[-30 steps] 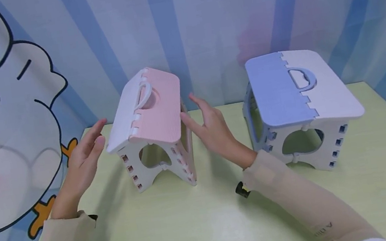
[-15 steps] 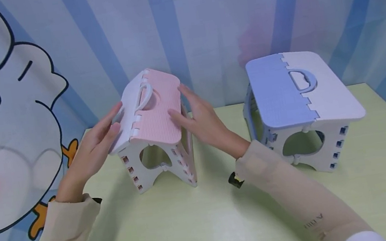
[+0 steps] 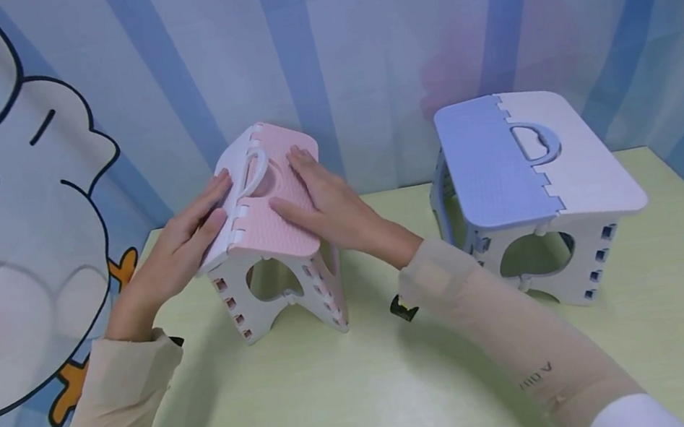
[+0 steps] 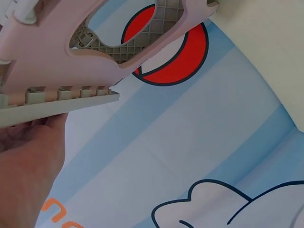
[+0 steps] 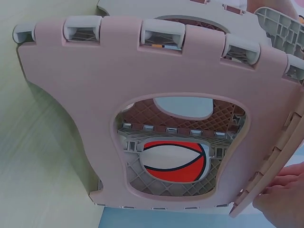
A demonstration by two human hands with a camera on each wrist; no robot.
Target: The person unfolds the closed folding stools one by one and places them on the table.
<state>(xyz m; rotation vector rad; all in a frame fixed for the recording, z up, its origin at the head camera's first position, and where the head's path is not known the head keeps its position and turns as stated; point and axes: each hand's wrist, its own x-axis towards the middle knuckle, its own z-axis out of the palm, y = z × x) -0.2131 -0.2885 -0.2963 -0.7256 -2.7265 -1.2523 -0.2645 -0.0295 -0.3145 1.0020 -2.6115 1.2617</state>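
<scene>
A pink and white folding stool (image 3: 269, 253) stands on the table at the left, its two top panels sloping down from a raised middle hinge like a roof. My left hand (image 3: 179, 247) lies with extended fingers on the white panel. On the pink panel rests my right hand (image 3: 334, 207), fingers straight, right of the upright white carry handle (image 3: 255, 173). In the left wrist view the hand (image 4: 31, 161) sits against the white panel's outer face. The right wrist view shows the stool's pink side leg (image 5: 90, 71) with its large cutout, and part of the hand (image 5: 285, 194).
A blue and white folding stool (image 3: 538, 164) with a flat top stands to the right on the pale green table (image 3: 368, 399). Behind the table hangs a blue-striped cloth (image 3: 359, 58), with a cartoon figure (image 3: 23, 236) at the left.
Both hands have moved inward, from beside the pink and white stool onto its sloping panels. The stools have stayed in place.
</scene>
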